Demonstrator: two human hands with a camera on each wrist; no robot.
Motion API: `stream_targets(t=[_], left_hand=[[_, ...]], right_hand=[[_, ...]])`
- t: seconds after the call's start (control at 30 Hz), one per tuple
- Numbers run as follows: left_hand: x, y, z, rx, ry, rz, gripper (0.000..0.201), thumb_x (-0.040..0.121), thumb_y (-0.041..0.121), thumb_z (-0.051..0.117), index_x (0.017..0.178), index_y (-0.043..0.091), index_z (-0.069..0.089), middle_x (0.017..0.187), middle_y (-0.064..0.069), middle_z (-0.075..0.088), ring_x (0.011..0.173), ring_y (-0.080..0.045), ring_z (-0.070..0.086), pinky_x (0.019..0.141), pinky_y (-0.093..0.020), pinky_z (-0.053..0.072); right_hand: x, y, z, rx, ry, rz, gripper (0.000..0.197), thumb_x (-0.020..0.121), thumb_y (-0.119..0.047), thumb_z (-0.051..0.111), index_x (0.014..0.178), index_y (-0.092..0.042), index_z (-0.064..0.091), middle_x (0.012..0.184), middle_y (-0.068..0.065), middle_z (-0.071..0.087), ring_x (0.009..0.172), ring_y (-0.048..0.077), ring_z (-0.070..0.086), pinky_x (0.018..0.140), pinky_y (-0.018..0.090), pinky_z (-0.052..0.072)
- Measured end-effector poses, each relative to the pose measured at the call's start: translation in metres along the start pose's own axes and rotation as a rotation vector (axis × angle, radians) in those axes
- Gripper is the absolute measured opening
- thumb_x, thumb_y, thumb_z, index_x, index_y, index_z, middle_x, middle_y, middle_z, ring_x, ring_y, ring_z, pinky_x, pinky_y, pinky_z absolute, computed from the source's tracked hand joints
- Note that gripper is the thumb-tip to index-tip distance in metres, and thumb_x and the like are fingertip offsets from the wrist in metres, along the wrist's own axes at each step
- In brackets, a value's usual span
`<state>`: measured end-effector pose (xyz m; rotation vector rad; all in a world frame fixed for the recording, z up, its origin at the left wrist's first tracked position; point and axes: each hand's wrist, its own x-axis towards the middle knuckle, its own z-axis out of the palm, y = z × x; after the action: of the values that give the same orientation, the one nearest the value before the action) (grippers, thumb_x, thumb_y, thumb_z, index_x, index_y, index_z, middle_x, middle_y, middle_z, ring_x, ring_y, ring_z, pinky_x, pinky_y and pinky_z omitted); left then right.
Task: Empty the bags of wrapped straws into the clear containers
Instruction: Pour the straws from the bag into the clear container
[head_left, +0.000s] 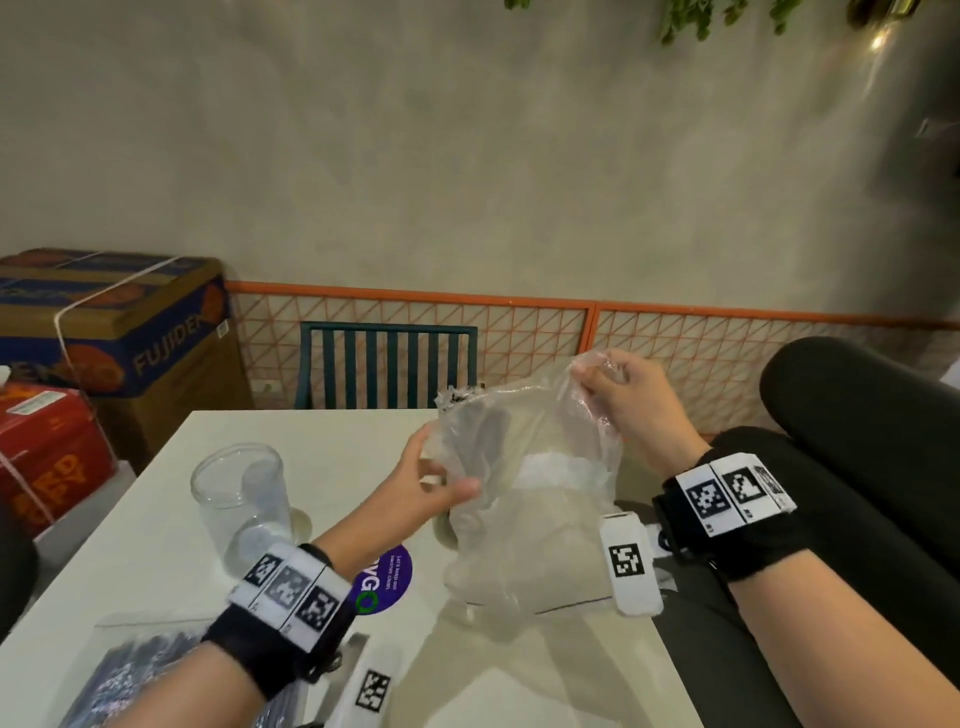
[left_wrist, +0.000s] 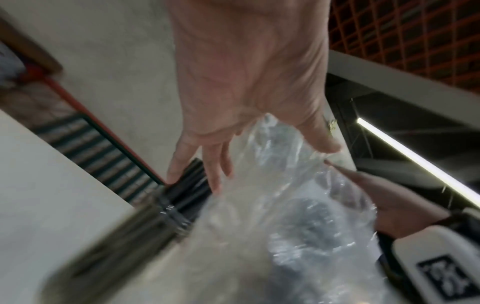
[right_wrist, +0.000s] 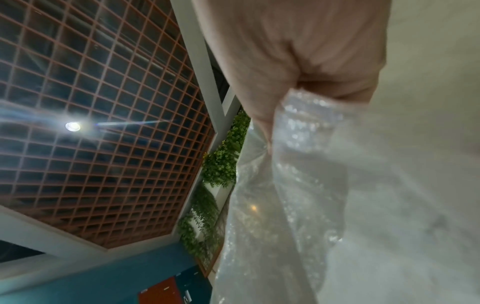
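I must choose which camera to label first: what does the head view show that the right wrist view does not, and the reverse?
Head only: the clear container on the white table, and the left hand touching the clear bag. Right wrist only: the ceiling grid with its round lamp, and a blue wall. Both: the right hand pinching the clear bag's top.

Head cam sits high, looking forward and down across the table (head_left: 337, 441) to its far edge. Left wrist cam hugs the left hand (left_wrist: 246, 82), tilted. Right wrist cam hugs the right hand (right_wrist: 298, 51) and aims up at the ceiling grid (right_wrist: 103, 123). All three share the clear bag (head_left: 530, 467).
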<state>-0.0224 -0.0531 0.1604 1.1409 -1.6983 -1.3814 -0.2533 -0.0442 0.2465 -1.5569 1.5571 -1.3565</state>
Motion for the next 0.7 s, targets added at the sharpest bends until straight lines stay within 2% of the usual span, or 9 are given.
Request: stream_targets(t=[0.1, 0.17, 0.23, 0.33, 0.4, 0.5, 0.57, 0.63, 0.7], left_hand=[[0.01, 0.022, 0.011, -0.157, 0.16, 0.014, 0.022, 0.094, 0.029, 0.05, 0.115, 0.023, 0.054, 0.113, -0.006, 0.064, 0.105, -0.025, 0.063, 0.077, -0.037, 0.057], [0.014, 0.027, 0.014, -0.248, 0.214, -0.016, 0.024, 0.097, 0.03, 0.044, 0.112, 0.016, 0.058, 0.112, -0.011, 0.064, 0.105, -0.031, 0.063, 0.073, -0.04, 0.056], [0.015, 0.03, 0.013, -0.305, 0.231, -0.03, 0.025, 0.098, 0.031, 0.04, 0.108, 0.017, 0.059, 0.109, -0.011, 0.064, 0.104, -0.031, 0.062, 0.068, -0.039, 0.054], [0.016, 0.031, 0.008, -0.359, 0.269, -0.064, 0.026, 0.1, 0.027, 0.033, 0.098, 0.016, 0.057, 0.1, -0.011, 0.063, 0.094, -0.029, 0.067, 0.059, -0.033, 0.049], [0.013, 0.03, 0.004, -0.331, 0.324, -0.118, 0.027, 0.101, 0.024, 0.031, 0.096, 0.015, 0.056, 0.105, -0.014, 0.064, 0.089, -0.025, 0.066, 0.062, -0.034, 0.05], [0.001, 0.028, 0.004, -0.339, 0.296, -0.153, 0.032, 0.1, 0.034, 0.032, 0.104, 0.015, 0.057, 0.114, -0.014, 0.063, 0.097, -0.025, 0.061, 0.08, -0.042, 0.052], [-0.014, 0.024, 0.011, -0.29, 0.187, -0.201, 0.037, 0.096, 0.049, 0.032, 0.103, 0.023, 0.057, 0.098, -0.003, 0.064, 0.088, -0.018, 0.06, 0.087, -0.04, 0.047], [-0.031, 0.011, 0.024, -0.08, 0.083, -0.257, 0.035, 0.094, 0.052, 0.036, 0.094, 0.027, 0.06, 0.075, 0.007, 0.06, 0.07, -0.009, 0.055, 0.075, -0.027, 0.044], [-0.041, -0.008, 0.035, 0.091, 0.064, -0.266, 0.029, 0.097, 0.034, 0.043, 0.078, 0.016, 0.056, 0.063, 0.005, 0.051, 0.059, -0.009, 0.046, 0.059, -0.02, 0.036]], right_hand=[[-0.011, 0.003, -0.004, 0.254, -0.009, 0.048, 0.044, 0.084, -0.04, 0.062, 0.118, -0.013, 0.058, 0.107, 0.002, 0.068, 0.094, 0.01, 0.068, 0.074, 0.023, 0.055], [-0.027, 0.022, -0.009, 0.439, -0.088, 0.126, 0.061, 0.078, -0.048, 0.066, 0.125, -0.012, 0.055, 0.117, 0.007, 0.067, 0.107, 0.022, 0.066, 0.086, 0.036, 0.054], [-0.049, 0.045, -0.003, 0.264, -0.115, 0.216, 0.054, 0.074, -0.049, 0.068, 0.117, -0.017, 0.061, 0.111, 0.003, 0.071, 0.103, 0.02, 0.067, 0.089, 0.037, 0.053], [-0.071, 0.088, 0.009, -0.093, -0.013, 0.26, 0.01, 0.088, -0.032, 0.061, 0.087, -0.023, 0.065, 0.086, -0.002, 0.07, 0.087, 0.019, 0.067, 0.075, 0.027, 0.054], [-0.079, 0.101, 0.008, -0.073, 0.092, 0.319, 0.021, 0.095, -0.012, 0.051, 0.076, -0.018, 0.061, 0.072, 0.001, 0.064, 0.072, 0.02, 0.062, 0.06, 0.025, 0.051], [-0.083, 0.103, 0.005, -0.092, 0.181, 0.348, 0.024, 0.098, -0.009, 0.039, 0.083, -0.011, 0.058, 0.071, 0.006, 0.055, 0.06, 0.015, 0.049, 0.047, 0.018, 0.04], [-0.083, 0.102, 0.01, -0.109, 0.228, 0.376, 0.028, 0.1, -0.022, 0.035, 0.095, -0.006, 0.057, 0.076, 0.007, 0.055, 0.068, 0.019, 0.053, 0.052, 0.024, 0.038], [-0.084, 0.105, 0.013, -0.125, 0.258, 0.42, 0.036, 0.101, -0.026, 0.033, 0.103, 0.003, 0.055, 0.086, 0.013, 0.055, 0.082, 0.027, 0.055, 0.064, 0.028, 0.038], [-0.092, 0.106, 0.016, -0.147, 0.258, 0.449, 0.036, 0.101, -0.025, 0.032, 0.106, 0.006, 0.051, 0.093, 0.015, 0.053, 0.079, 0.025, 0.051, 0.066, 0.029, 0.037]])
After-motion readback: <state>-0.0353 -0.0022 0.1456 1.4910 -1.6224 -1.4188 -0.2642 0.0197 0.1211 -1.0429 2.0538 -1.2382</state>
